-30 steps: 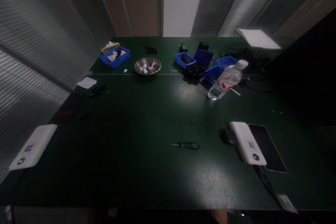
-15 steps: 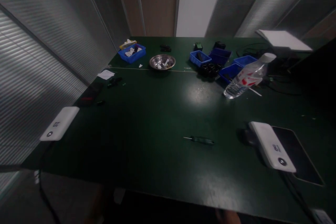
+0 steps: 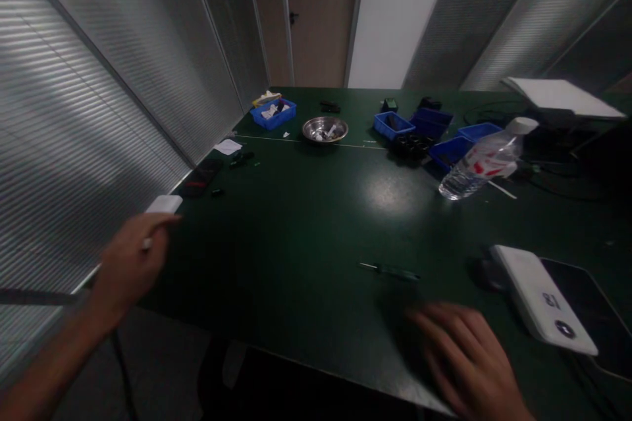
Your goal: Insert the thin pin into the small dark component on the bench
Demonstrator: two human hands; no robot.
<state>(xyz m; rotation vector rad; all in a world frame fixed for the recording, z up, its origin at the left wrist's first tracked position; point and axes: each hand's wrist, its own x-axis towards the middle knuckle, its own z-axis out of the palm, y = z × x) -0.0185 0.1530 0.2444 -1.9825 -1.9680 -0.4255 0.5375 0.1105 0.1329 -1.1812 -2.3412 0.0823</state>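
Note:
My left hand is at the table's left edge, fingers partly curled and blurred. It covers most of a white power bank, whose far end shows past the fingers; whether the hand grips it I cannot tell. My right hand is over the front edge at the right, blurred, its fingers loosely bent and apart with nothing seen in them. Just beyond those fingers lies a small screwdriver with a dark green handle, its thin metal tip pointing left. The hand appears apart from it.
A second white power bank lies by a dark phone on the right. Farther back stand a tilted-looking water bottle, a metal bowl, a blue bin and several more bins. Small dark parts lie left.
Both hands have risen into view from below the table edge, the left over the left power bank, the right towards the screwdriver. The view has shifted, so the table things sit farther right and lower.

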